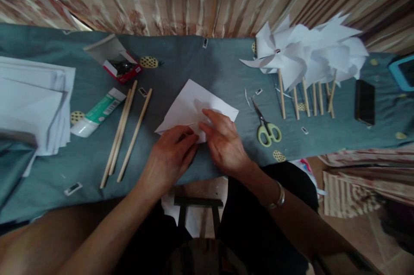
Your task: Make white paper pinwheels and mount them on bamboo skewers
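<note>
Both the left hand (170,154) and the right hand (223,143) press flat, fingers together, on the near corner of the white paper sheet (194,109), with green-handled scissors (267,128) right of that sheet, wooden sticks (124,130) left, and paper pinwheels (304,57) beyond to its right.

paper stack (32,98) cropped left, tablet (403,72) cropped right

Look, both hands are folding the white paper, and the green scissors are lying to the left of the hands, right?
Not quite. In the head view both hands, left hand and right hand, do press the white paper, but the green scissors lie to their right, not left.
</note>
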The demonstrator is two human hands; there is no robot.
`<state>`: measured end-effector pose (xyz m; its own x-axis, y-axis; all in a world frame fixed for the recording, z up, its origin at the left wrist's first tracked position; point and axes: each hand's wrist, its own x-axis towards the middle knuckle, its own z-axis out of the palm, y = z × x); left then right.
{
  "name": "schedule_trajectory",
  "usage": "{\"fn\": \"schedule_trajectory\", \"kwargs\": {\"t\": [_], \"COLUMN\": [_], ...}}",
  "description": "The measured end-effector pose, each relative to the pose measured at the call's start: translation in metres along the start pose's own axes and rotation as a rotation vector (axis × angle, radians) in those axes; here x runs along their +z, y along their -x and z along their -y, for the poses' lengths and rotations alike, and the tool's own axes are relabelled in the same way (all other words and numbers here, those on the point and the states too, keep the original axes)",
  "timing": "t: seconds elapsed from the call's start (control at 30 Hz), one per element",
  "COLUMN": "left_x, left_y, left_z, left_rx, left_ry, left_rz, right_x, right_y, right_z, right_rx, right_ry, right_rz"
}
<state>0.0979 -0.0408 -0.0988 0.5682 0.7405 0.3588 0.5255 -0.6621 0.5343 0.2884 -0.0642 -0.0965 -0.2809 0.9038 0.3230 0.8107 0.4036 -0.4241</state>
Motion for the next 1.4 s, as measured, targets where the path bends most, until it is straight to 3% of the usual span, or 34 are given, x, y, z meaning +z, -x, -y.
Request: {"fn": "schedule_trajectory", "kwargs": {"t": [0.1, 0.2, 0.4, 0.63, 0.73, 0.83, 0.9, 1.03, 1.3, 1.4], "left_x": [0.001, 0.001, -0.006, -0.035, -0.042, -0.035, -0.026, -0.011, -0.016, -0.023], "left_y": [0.0, 0.0, 0.002, 0.0, -0.004, -0.005, -0.003, 0.0, 0.0, 0.004], "left_z": [0.001, 0.002, 0.006, 0.027, 0.022, 0.005, -0.007, -0.016, -0.015, -0.011], "left_rx": [0.009, 0.015, 0.058, -0.001, 0.016, 0.143, 0.191, 0.14, 0.157, 0.13], "left_ry": [-0.016, -0.032, -0.079, -0.141, -0.191, -0.206, -0.179, -0.216, -0.22, -0.177], "left_rz": [-0.004, 0.005, 0.03, -0.002, -0.081, -0.148, -0.03, 0.118, 0.128, 0.11], "right_x": [-0.014, -0.022, -0.025, -0.035, -0.034, -0.032, -0.032, -0.032, -0.037, -0.04], "right_y": [-0.004, -0.012, -0.024, -0.015, -0.011, -0.009, -0.008, -0.007, -0.005, -0.003], "right_z": [-0.013, -0.028, -0.041, -0.032, -0.028, -0.026, -0.026, -0.026, -0.035, -0.039], "right_rx": [0.097, 0.184, 0.252, 0.449, 0.5, 0.509, 0.501, 0.476, 0.436, 0.343], "right_ry": [-0.075, -0.002, 0.062, -0.207, -0.327, -0.351, -0.345, -0.315, -0.261, -0.307], "right_rz": [-0.014, -0.049, -0.039, 0.01, 0.031, 0.023, 0.017, 0.001, -0.072, -0.045]}}
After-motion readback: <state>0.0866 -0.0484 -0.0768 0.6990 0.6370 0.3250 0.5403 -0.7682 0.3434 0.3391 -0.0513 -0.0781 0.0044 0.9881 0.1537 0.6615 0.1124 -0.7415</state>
